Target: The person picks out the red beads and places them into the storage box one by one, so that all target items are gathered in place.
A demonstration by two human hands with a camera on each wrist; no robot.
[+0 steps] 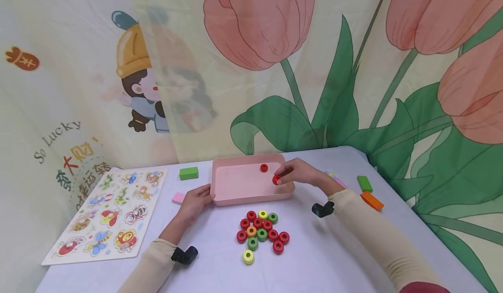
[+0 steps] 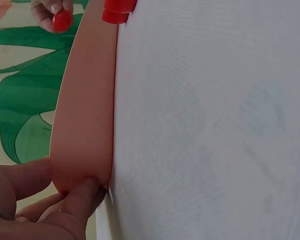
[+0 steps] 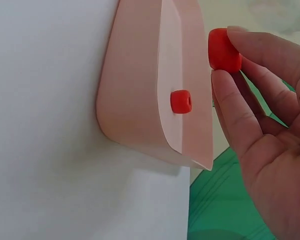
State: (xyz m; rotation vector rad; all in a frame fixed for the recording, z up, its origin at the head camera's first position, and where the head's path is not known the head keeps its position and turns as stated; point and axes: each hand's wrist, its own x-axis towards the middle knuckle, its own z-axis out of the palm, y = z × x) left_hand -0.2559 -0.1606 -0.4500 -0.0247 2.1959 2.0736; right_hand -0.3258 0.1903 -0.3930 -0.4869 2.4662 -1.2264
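My right hand point(image 1: 300, 173) pinches a red bead point(image 3: 224, 50) between thumb and fingertips, above the right part of a shallow pink tray point(image 1: 239, 202). Inside that tray, near its back wall, lies another red bead point(image 1: 264, 168). At the tray's front left corner my left hand point(image 1: 194, 203) grips the wall, thumb at the rim and fingers lower down, as the left wrist view shows. Just in front of the tray several loose beads in red, green, yellow and orange lie grouped, with a yellow bead point(image 1: 248, 256) nearest me.
An insect picture board point(image 1: 108, 214) lies at the left. A green block point(image 1: 189, 173) and a pink block point(image 1: 178, 198) sit between it and the tray. Farther right are another green block point(image 1: 364, 183) and an orange block point(image 1: 371, 201). A printed curtain point(image 1: 188, 109) hangs behind the table.
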